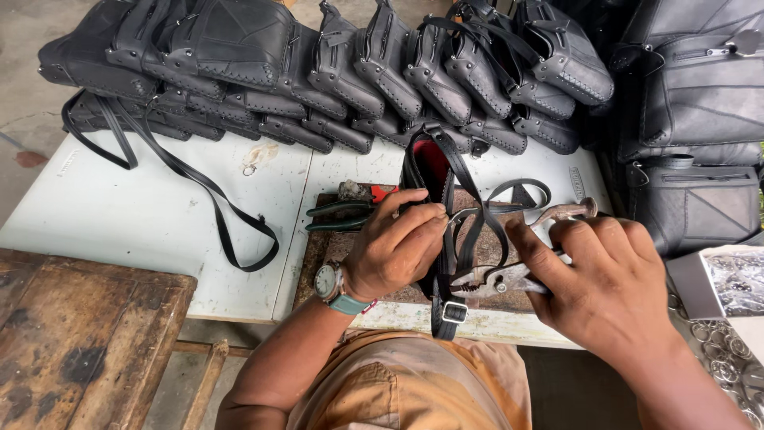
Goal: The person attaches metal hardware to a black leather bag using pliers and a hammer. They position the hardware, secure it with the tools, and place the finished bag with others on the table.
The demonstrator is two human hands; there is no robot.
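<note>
A black leather strap [446, 239] runs up and down between the two hands, its metal buckle [454, 311] hanging at the lower end, just below the left hand and beside the wrist, and its upper part looping over a black bag with a red lining [430, 163] that stands just above the left hand's fingertips. The left hand [391, 253] is closed around the strap, fingers curled over it and pinching it against the thumb; a watch with a teal band [330, 287] sits on that wrist. The right hand [609, 287] is wrapped around the handles of a pair of metal pliers [487, 281], whose nose points toward the left hand and meets the strap just beside its knuckles. Above the right hand's fingers lies a hammer [567, 212], close by but apart. Above the left hand's knuckles lie green-handled pliers [338, 215] on a worn brown board [320, 263] that passes under both hands. Beyond the hands, a row of black leather bags [334, 72] is stacked along the far side of the white table [143, 215], and a loose long strap [199, 183] trails well left of the left hand
</note>
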